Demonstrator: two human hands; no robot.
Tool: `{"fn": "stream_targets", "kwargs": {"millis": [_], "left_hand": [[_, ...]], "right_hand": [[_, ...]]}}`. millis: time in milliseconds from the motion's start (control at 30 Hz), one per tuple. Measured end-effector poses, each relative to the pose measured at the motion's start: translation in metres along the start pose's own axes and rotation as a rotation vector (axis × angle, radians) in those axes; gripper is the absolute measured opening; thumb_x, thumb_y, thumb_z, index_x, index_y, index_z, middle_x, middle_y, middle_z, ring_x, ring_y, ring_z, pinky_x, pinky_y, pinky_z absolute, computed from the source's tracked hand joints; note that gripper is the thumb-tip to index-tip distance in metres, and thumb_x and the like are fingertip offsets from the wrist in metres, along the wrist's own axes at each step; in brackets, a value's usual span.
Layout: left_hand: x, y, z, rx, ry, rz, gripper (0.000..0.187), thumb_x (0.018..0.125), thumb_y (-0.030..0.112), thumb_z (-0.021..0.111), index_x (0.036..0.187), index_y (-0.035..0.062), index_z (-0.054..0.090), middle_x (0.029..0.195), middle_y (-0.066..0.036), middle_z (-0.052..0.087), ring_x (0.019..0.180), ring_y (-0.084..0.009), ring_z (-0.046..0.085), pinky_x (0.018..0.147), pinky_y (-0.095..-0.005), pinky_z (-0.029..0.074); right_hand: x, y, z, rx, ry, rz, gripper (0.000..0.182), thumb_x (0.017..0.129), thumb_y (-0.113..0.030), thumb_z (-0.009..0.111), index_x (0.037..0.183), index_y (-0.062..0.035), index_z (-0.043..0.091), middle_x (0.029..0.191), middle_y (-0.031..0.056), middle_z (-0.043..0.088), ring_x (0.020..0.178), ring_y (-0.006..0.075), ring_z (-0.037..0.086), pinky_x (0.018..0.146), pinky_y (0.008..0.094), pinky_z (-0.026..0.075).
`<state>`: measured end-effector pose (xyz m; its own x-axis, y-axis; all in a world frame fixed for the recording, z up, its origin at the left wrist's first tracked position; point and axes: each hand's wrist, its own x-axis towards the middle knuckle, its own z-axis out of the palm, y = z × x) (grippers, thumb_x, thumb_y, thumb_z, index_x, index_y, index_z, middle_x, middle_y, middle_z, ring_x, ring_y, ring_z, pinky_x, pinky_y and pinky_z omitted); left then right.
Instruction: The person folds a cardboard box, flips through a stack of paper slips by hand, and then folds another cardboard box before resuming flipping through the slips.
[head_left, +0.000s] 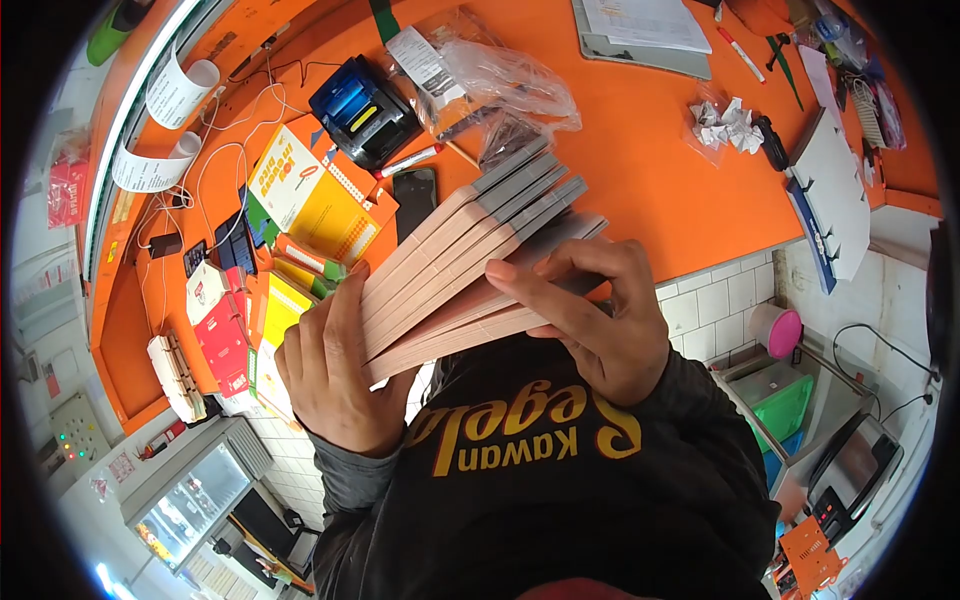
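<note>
Both my hands hold a fanned stack of thin pink cards with grey ends over the edge of an orange counter. My left hand grips the stack's lower left end, thumb along its edge. My right hand lies over the lower right side, fingers curled across the cards. Below the hands is my black shirt with yellow lettering.
On the counter lie a black phone, a black and blue receipt printer, a yellow booklet, clear plastic bags, a clipboard with papers, crumpled paper, white cables and receipt rolls. White tiled floor lies to the right.
</note>
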<state>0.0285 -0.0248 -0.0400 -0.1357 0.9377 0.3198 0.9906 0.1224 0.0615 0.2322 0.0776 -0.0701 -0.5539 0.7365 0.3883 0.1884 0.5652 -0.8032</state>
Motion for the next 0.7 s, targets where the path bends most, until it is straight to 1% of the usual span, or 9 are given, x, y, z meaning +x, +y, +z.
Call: {"fn": "stream_targets", "kwargs": {"millis": [333, 700], "left_hand": [[0.0002, 0.0016, -0.0017, -0.017, -0.019, -0.018, 0.078, 0.069, 0.039, 0.082, 0.136, 0.0092, 0.055, 0.108, -0.008, 0.064, 0.09, -0.0271, 0.058, 0.083, -0.0396, 0.041], [-0.0001, 0.0005, -0.0011, -0.005, -0.008, 0.0, 0.078, 0.069, 0.039, 0.083, 0.136, 0.0094, 0.055, 0.108, -0.008, 0.063, 0.09, -0.0272, 0.058, 0.082, -0.0395, 0.041]], "right_hand": [[-0.0026, 0.0042, 0.0019, -0.018, 0.027, -0.027, 0.052, 0.074, -0.004, 0.076, 0.124, -0.0175, 0.071, 0.103, 0.0028, 0.051, 0.089, 0.0166, 0.055, 0.073, 0.0267, 0.052], [-0.0032, 0.0035, 0.0014, -0.023, 0.027, -0.021, 0.048, 0.076, -0.008, 0.076, 0.123, -0.0184, 0.071, 0.101, 0.003, 0.053, 0.089, 0.017, 0.055, 0.072, 0.027, 0.051]]}}
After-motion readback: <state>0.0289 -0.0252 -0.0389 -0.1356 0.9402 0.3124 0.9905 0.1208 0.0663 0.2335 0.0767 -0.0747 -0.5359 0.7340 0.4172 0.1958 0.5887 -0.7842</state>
